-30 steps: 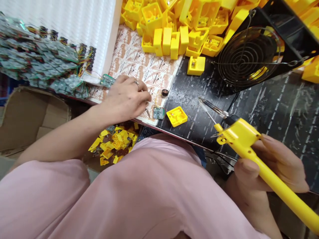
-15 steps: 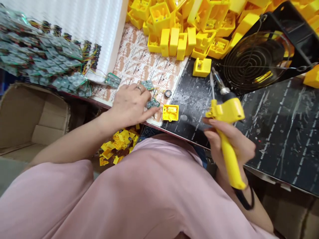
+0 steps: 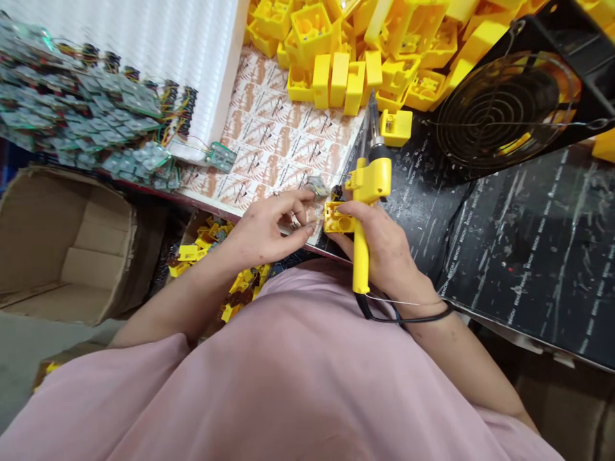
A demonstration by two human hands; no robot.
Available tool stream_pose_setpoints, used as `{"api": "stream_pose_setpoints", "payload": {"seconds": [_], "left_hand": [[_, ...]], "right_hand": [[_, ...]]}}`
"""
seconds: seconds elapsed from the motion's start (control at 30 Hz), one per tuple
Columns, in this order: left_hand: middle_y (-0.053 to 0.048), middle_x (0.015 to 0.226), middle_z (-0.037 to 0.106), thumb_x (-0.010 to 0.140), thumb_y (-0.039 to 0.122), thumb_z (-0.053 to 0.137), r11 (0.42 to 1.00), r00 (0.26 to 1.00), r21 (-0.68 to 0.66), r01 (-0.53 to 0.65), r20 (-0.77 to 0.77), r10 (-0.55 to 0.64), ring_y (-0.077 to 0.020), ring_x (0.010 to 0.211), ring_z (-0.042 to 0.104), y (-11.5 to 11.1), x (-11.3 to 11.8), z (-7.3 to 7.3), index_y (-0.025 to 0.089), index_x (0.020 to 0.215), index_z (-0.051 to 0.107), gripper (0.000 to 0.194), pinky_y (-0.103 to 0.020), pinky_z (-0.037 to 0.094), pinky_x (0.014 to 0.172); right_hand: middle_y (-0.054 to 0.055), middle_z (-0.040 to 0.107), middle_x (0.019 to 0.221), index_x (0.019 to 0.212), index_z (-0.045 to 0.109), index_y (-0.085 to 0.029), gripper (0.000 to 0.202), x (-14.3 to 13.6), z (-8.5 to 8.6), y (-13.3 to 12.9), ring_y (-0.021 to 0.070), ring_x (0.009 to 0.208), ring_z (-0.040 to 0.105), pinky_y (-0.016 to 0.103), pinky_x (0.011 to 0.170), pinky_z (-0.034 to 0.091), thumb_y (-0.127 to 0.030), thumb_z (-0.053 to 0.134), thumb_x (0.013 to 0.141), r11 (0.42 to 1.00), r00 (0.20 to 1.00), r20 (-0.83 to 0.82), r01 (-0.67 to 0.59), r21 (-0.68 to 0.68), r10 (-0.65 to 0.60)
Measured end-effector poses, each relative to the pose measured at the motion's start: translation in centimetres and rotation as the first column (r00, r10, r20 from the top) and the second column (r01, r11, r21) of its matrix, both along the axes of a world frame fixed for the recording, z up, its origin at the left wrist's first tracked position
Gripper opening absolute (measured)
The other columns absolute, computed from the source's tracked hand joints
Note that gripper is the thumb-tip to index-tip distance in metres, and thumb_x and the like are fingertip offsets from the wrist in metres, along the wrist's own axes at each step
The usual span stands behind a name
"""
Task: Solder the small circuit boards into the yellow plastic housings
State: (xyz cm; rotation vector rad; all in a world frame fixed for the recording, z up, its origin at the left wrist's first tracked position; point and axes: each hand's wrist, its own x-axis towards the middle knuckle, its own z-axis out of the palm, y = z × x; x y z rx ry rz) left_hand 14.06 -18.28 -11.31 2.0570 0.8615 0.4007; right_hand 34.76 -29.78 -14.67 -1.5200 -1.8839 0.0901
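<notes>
In my right hand (image 3: 384,246) is a yellow soldering iron (image 3: 361,250), its metal tip pointing away from me. The thumb and fingers of that same hand also grip a small open yellow plastic case (image 3: 337,219) at the bench edge. My left hand (image 3: 276,227) is closed just left of the case, its fingers bent around a small circuit board partly hidden beneath them. A green-grey circuit board (image 3: 317,186) shows beyond the left fingertips. Beside it, a small dark round part (image 3: 337,192) with wires sits at the case's far edge.
Yellow cases (image 3: 331,77) are heaped at the back, and one single case (image 3: 396,128) stands nearer. A black fan (image 3: 490,121) is at right. Stacked circuit boards (image 3: 96,121) lie on white foam (image 3: 192,38) at left. Below are a cardboard box (image 3: 86,256) and yellow parts (image 3: 206,240).
My right hand has moved left with the soldering iron and now also holds the yellow case. My left hand has shifted right and turned, its fingers now curled. The round part now sits against the case.
</notes>
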Motion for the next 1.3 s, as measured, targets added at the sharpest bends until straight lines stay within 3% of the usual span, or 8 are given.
{"api": "stream_pose_setpoints", "payload": {"seconds": [0.1,0.23,0.33,0.53,0.63,0.83,1.03,1.3], "left_hand": [[-0.014,0.134,0.076,0.078,0.034,0.063,0.994,0.998,-0.085,0.067,0.01,-0.066,-0.0232,0.115,0.077,0.2,0.3,0.3,0.019,0.076,0.062,0.015,-0.024,0.058,0.076],[-0.009,0.099,0.081,0.081,0.045,0.065,0.983,0.996,-0.161,0.086,-0.006,-0.088,-0.0211,0.094,0.079,0.2,1.3,0.4,0.019,0.075,0.064,0.026,-0.025,0.056,0.071],[-0.003,0.079,0.076,0.087,0.047,0.061,0.997,1.0,-0.075,0.015,-0.025,-0.017,-0.0157,0.07,0.072,0.1,2.3,-0.2,0.02,0.083,0.065,0.028,-0.025,0.053,0.065],[-0.004,0.095,0.082,0.095,0.029,0.049,0.975,0.991,0.208,0.082,-0.123,-0.058,-0.0186,0.086,0.077,0.3,2.8,-1.0,0.019,0.134,0.067,0.044,-0.028,0.056,0.077],[-0.007,0.099,0.083,0.097,0.031,0.048,0.937,0.974,0.33,0.112,-0.222,-0.038,-0.0217,0.085,0.078,0.3,3.0,-0.6,0.02,0.123,0.076,0.04,-0.031,0.055,0.077],[-0.003,0.102,0.083,0.1,0.03,0.05,0.951,0.991,0.303,0.055,-0.132,-0.016,-0.018,0.09,0.077,0.8,3.5,-0.2,0.024,0.115,0.079,0.033,-0.028,0.057,0.084],[-0.006,0.131,0.077,0.097,0.025,0.048,0.9,0.991,0.433,0.046,-0.133,0.013,-0.0229,0.112,0.075,1.9,3.2,-1.0,0.023,0.137,0.07,0.046,-0.034,0.056,0.096],[-0.002,0.075,0.075,0.092,0.04,0.056,0.994,0.999,0.106,0.038,-0.015,-0.037,-0.0131,0.065,0.066,-0.2,3.1,-0.6,0.017,0.09,0.08,0.034,-0.025,0.049,0.065]], "right_hand": [[0.008,0.072,0.119,0.141,0.052,-0.026,0.044,1.6,1.1,-1.0,0.0238,0.104,0.073,0.034,0.086,0.061,-0.024,0.068,0.1,0.994,0.999,-0.012,-0.037,-0.103,0.036],[0.008,0.072,0.124,0.145,0.05,-0.028,0.049,3.2,2.3,-2.2,0.0235,0.102,0.073,0.033,0.085,0.06,-0.026,0.069,0.1,0.979,0.999,-0.007,-0.053,-0.199,0.052],[0.009,0.071,0.124,0.144,0.051,-0.027,0.057,3.2,2.1,-2.3,0.0288,0.112,0.071,0.039,0.094,0.059,-0.043,0.076,0.096,0.988,0.999,-0.037,-0.004,-0.156,-0.002],[0.009,0.072,0.11,0.134,0.053,-0.026,0.059,0.9,1.7,-1.2,0.0333,0.114,0.07,0.047,0.098,0.057,-0.056,0.079,0.091,0.993,0.993,0.035,0.107,0.051,-0.109],[0.006,0.07,0.099,0.133,0.051,-0.028,0.055,-0.4,1.6,-0.4,0.0311,0.107,0.072,0.047,0.096,0.058,-0.055,0.077,0.093,0.991,0.995,0.032,0.086,0.1,-0.09],[0.004,0.073,0.105,0.139,0.048,-0.032,0.047,-1.5,1.1,0.1,0.0252,0.094,0.072,0.046,0.096,0.059,-0.044,0.071,0.1,0.986,0.989,-0.037,0.144,0.078,-0.142],[0.005,0.073,0.116,0.143,0.043,-0.033,0.057,-0.9,1.1,-0.4,0.0267,0.101,0.072,0.046,0.096,0.058,-0.043,0.076,0.097,0.987,0.99,-0.031,0.143,0.075,-0.141],[0.007,0.073,0.124,0.142,0.043,-0.033,0.063,-0.3,0.8,-0.8,0.0293,0.113,0.072,0.048,0.098,0.056,-0.05,0.079,0.093,0.985,0.989,-0.067,0.137,0.102,-0.131]]}}
